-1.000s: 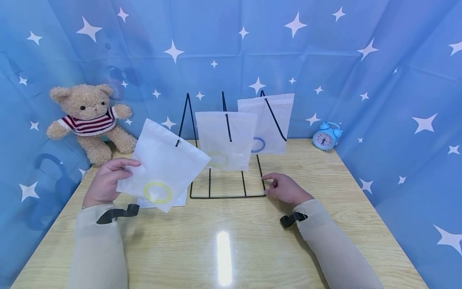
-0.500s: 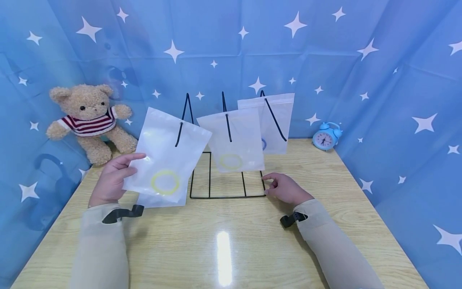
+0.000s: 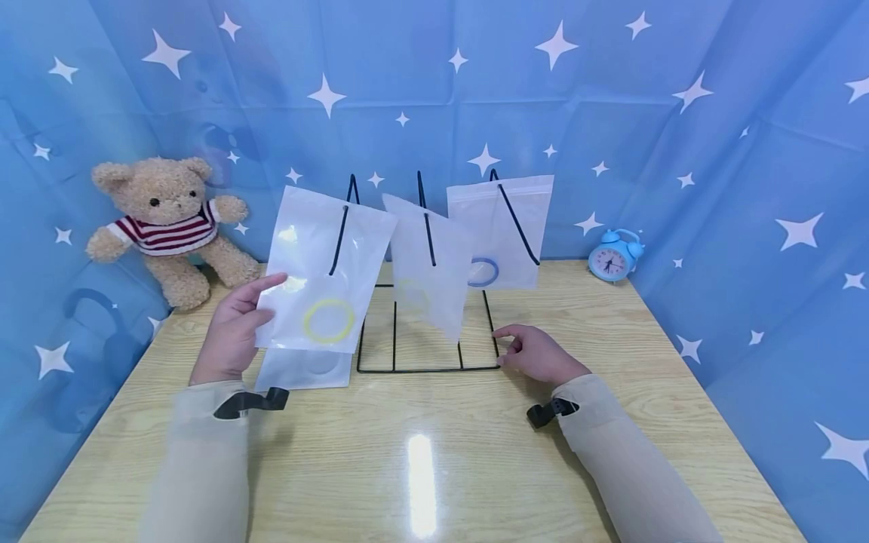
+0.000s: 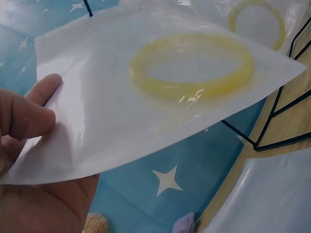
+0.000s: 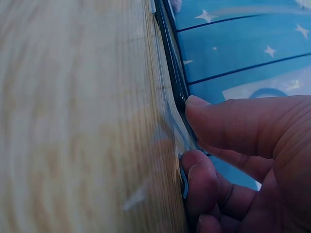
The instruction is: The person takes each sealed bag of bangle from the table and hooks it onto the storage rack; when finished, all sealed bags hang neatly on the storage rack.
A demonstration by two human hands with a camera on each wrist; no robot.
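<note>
My left hand [image 3: 232,332] pinches the lower left edge of a white translucent zip bag [image 3: 305,256] holding a yellow ring [image 3: 329,320]. The left prong of a black wire rack [image 3: 428,370] passes through the hole near this bag's top. In the left wrist view, the thumb lies on the bag [image 4: 107,121], with fingers behind it. A second bag [image 3: 441,241], also with a yellow ring, hangs twisted on the middle prong. On the right prong hangs a bag [image 3: 523,211] with a blue ring [image 3: 484,272]. My right hand [image 3: 539,354] pinches the rack's right base wire.
Another white bag [image 3: 305,369] lies flat on the wooden table [image 3: 339,452], partly beneath the held one. A teddy bear [image 3: 173,226] sits at the back left. A blue alarm clock [image 3: 614,258] stands back right. Star-patterned cloth [image 3: 400,75] encloses the table.
My left hand has moved up and right, sliding its bag further along the prong and straightening it. The middle bag has swung and turned. My right hand stays put.
</note>
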